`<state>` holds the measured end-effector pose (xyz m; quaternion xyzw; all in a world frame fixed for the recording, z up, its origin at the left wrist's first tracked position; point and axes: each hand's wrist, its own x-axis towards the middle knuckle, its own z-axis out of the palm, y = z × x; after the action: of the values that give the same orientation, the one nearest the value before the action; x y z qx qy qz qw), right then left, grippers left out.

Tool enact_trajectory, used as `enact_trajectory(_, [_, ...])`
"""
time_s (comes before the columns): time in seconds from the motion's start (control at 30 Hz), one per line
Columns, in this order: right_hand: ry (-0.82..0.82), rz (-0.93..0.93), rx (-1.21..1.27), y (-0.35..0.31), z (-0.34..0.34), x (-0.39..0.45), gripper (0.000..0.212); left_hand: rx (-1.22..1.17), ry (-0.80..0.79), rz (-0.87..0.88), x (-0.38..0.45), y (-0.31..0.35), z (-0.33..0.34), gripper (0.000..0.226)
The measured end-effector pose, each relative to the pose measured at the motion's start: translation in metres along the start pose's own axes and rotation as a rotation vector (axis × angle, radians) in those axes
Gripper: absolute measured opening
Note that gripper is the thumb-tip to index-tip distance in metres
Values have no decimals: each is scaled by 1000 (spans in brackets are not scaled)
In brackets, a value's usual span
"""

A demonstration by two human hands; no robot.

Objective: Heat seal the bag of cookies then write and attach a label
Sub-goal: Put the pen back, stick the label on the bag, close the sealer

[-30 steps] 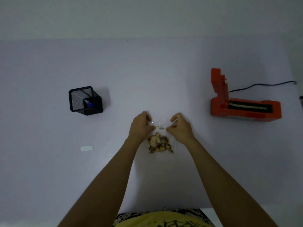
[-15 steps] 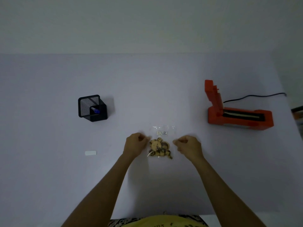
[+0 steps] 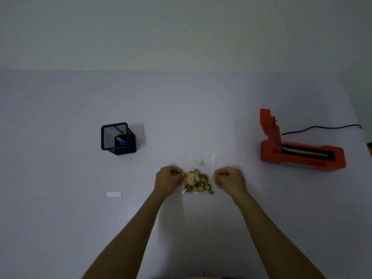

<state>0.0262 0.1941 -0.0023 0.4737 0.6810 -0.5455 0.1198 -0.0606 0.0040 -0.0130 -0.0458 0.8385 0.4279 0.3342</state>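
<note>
The clear bag of cookies [image 3: 198, 178] lies flat on the pale table [image 3: 60, 228], directly in front of the person and between both hands. A small white label [image 3: 198, 163] with handwriting sits on the bag's upper part, above the cookies. The left hand [image 3: 168, 181] is curled, fingers closed at the bag's left edge; the right hand [image 3: 229, 181] is curled likewise at the right edge. Whether either actually pinches the plastic cannot be told at this light. The orange heat sealer [image 3: 300, 152] stands well to the right with its lid raised and a black cord [image 3: 322, 127] trailing behind it. A black mesh holder [image 3: 117, 138] containing a blue pen [image 3: 121, 141] stands to the left. A small white strip [image 3: 114, 194] lies on the table nearer the left side.
</note>
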Motion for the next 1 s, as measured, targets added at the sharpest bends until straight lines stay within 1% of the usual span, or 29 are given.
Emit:
enact_trajectory(0.13, [-6,-54,-14,-39,17,33,15,-42,96,4,30,15,-20,11])
enact_trajectory(0.27, [-20,-100,24,-75,35,65,15,-46,206,30,61,39,-36,16])
enact_trajectory(0.37, [-11,-107,46,-93,48,84,15,-72,216,30,82,50,-42,24])
enact_trajectory(0.47, [5,-124,34,-101,54,97,18,-74,231,28,98,55,-46,26])
enact_trajectory(0.57, [26,-147,19,-102,56,107,18,-57,228,30,108,55,-47,27])
enact_trajectory(0.67, [20,-184,3,-103,53,108,8,-9,209,37,107,57,-48,31])
enact_trajectory(0.77, [-6,-218,-29,-98,40,95,21,20,214,56,93,60,-49,35])
enact_trajectory(0.87, [-30,-272,-47,-83,13,68,20,15,219,111,72,62,-45,35])
enact_trajectory(1.0, [-29,-297,-103,-40,-41,16,9,-8,173,195,43,82,-29,24])
